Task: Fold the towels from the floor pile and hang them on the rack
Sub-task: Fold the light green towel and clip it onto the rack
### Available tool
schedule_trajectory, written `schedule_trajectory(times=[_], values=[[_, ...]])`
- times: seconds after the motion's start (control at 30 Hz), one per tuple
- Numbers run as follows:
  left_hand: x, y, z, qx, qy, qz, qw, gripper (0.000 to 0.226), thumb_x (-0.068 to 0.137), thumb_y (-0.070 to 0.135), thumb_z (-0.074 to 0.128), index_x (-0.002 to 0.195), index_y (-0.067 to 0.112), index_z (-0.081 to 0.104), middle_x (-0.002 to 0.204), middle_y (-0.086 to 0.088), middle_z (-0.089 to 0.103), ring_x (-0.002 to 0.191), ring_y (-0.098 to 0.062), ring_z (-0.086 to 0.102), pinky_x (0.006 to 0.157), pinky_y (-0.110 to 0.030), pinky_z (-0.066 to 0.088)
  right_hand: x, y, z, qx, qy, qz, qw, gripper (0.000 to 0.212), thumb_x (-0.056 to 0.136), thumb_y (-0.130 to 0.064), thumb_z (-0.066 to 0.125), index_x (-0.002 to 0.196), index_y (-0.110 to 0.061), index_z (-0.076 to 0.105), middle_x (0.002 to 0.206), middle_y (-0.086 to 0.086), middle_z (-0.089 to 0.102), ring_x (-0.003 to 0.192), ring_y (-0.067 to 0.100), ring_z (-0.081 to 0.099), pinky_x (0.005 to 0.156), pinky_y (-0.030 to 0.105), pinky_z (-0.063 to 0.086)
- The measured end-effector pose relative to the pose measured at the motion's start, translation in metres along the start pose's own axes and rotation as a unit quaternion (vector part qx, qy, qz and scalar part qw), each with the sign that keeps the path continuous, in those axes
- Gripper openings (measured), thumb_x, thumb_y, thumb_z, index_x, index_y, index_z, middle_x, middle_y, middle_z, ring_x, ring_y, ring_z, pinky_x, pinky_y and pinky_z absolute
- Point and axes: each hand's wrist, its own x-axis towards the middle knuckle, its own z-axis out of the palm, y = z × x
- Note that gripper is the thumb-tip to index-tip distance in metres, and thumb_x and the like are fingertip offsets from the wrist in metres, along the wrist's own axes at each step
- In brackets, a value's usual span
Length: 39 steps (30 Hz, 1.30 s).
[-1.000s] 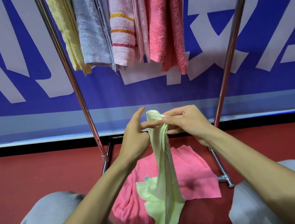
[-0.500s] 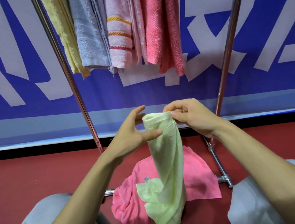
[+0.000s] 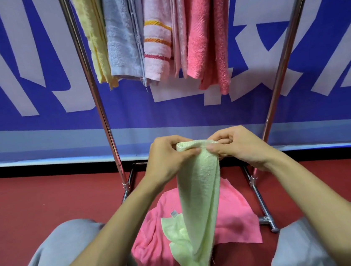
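Note:
A pale green towel [image 3: 199,200] hangs lengthwise in front of me, its lower end bunched on the floor pile. My left hand [image 3: 167,162] and my right hand [image 3: 237,147] both pinch its top edge, thumbs nearly touching. Under it a pink towel [image 3: 234,220] lies crumpled on the red floor between my knees. The metal rack [image 3: 100,110] stands just beyond, with yellow [image 3: 96,39], light blue [image 3: 122,36], striped pale pink [image 3: 157,40] and coral pink [image 3: 205,35] towels hanging from it; its top bar is out of view.
The rack's right upright [image 3: 280,66] slants up to the top right, and its base foot [image 3: 264,208] runs along the floor beside the pink towel. A blue and white banner [image 3: 22,84] covers the wall behind. My grey-clad knees [image 3: 59,255] frame the pile.
My left hand has closed on the green towel's top edge beside my right hand, and the towel's upper part hangs smoother and flatter than before.

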Motion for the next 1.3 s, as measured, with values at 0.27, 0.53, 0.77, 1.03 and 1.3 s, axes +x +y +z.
schedule_trajectory(times=[0.27,0.53,0.77,1.03,1.3], values=[[-0.003,0.007,-0.006,-0.093,0.002,-0.037,0.995,0.027,0.068,0.012,0.083,0.093,0.019,0.073,0.086,0.0,0.076,0.076,-0.006,0.068,0.068,-0.02,0.052,-0.002,-0.011,0.004,0.023,0.097,-0.015,0.995,0.016,0.082,-0.003,0.07,0.095,0.006,0.069,0.072,0.013,0.068,0.061,0.01,0.062,0.059,0.021,0.053],[-0.012,0.038,-0.013,-0.24,-0.065,-0.114,0.962,0.041,0.09,0.037,0.059,0.105,0.001,0.07,0.1,-0.018,0.072,0.084,-0.025,0.067,0.071,-0.032,0.05,-0.002,-0.072,0.007,0.078,0.182,-0.082,0.977,0.004,0.083,-0.005,0.069,0.082,-0.001,0.07,0.052,-0.005,0.065,0.045,0.003,0.056,0.047,0.017,0.048],[0.016,0.137,-0.03,-0.189,-0.066,0.03,0.979,0.028,0.099,0.028,0.047,0.102,0.012,0.069,0.095,-0.003,0.074,0.089,-0.015,0.069,0.078,-0.027,0.053,-0.006,-0.154,-0.016,0.131,0.226,-0.141,0.955,0.016,0.079,-0.017,0.071,0.077,-0.001,0.066,0.05,-0.002,0.063,0.042,0.007,0.055,0.041,0.02,0.046],[0.028,0.244,-0.066,-0.076,-0.006,0.16,0.984,0.02,0.094,0.027,0.057,0.09,0.015,0.072,0.086,-0.005,0.072,0.078,-0.015,0.065,0.074,-0.035,0.054,-0.022,-0.242,-0.035,0.153,0.271,-0.207,0.927,0.026,0.079,-0.018,0.074,0.082,0.007,0.067,0.069,0.013,0.065,0.055,0.013,0.062,0.05,0.021,0.052],[0.007,0.279,-0.067,-0.111,0.105,0.2,0.968,0.015,0.096,0.02,0.053,0.091,0.014,0.066,0.087,-0.003,0.068,0.079,-0.012,0.063,0.072,-0.028,0.056,-0.034,-0.297,-0.032,0.018,0.3,-0.245,0.921,0.018,0.078,-0.022,0.077,0.079,-0.005,0.07,0.073,0.012,0.069,0.06,0.013,0.061,0.054,0.026,0.054]])
